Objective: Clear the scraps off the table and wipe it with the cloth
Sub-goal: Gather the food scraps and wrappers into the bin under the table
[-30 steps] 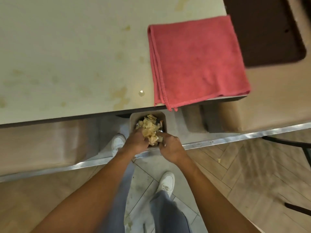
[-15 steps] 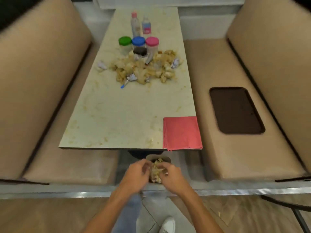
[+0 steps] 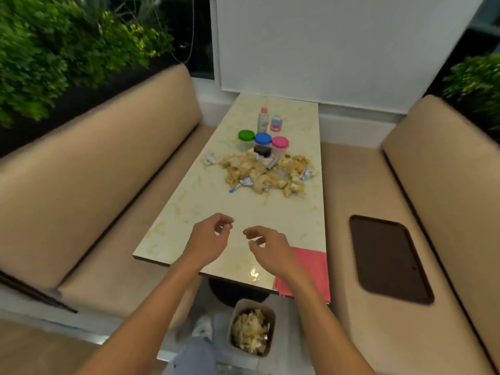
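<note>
- Bin (image 3: 251, 302) sits on the floor just under the near edge of the desk (image 3: 216, 207). It is part-filled with scraps, likely placed there so handfuls can drop straight off the desk end.
- Left hand (image 3: 209, 240) and right hand (image 3: 270, 247) hover over the near end of the desk, close together. Fingers are loosely curled and appear to hold nothing, though blur leaves some doubt. Judgement: they are poised to reach for another handful.
- Red cloth (image 3: 311, 269) lies folded flat on the near right corner, overhanging the edge, well apart from the mess. Probably parked for the wiping step, not yet begun.
- Pile of scraps (image 3: 266, 174) lies past mid-desk, well beyond the hands: crumpled food bits and wrappers.
- Three lidded jars (image 3: 263, 143) touch the pile's far side, with two bottles (image 3: 263, 119) behind them.
</note>
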Motion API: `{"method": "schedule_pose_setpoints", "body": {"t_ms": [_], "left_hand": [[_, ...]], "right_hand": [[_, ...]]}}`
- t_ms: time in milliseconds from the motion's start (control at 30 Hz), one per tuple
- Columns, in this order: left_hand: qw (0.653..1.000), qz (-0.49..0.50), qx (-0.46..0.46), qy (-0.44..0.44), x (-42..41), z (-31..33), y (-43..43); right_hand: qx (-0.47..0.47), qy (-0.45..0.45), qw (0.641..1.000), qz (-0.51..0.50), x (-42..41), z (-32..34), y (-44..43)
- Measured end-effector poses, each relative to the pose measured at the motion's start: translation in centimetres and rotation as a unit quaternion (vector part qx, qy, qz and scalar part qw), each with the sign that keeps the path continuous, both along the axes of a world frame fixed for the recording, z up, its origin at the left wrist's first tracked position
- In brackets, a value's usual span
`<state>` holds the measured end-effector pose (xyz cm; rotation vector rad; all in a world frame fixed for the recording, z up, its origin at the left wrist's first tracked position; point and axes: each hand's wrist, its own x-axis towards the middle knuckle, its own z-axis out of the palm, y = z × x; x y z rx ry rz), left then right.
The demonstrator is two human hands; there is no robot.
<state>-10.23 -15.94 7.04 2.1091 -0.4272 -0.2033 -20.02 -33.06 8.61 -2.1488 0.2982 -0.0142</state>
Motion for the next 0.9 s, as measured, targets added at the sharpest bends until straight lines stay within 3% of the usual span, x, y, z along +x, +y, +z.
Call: {"method": "schedule_pose_setpoints", "body": {"t_ms": [367, 633, 900], "left_hand": [[0.997, 0.065, -0.041, -0.003, 15.6, 0.5, 0.3], [0.989, 0.107, -0.059, 0.082, 28.9, -2.0, 0.5], [0.978, 0.132, -0.036, 0.161, 38.0, -4.9, 0.2]], "right_hand": [[-0.029, -0.024, 0.999, 0.034, 17.4, 1.8, -0.7], [-0.054, 0.048, 0.997, 0.019, 32.5, -1.8, 0.0], [-0.137, 0.085, 0.987, 0.02, 45.7, -5.6, 0.5]]}}
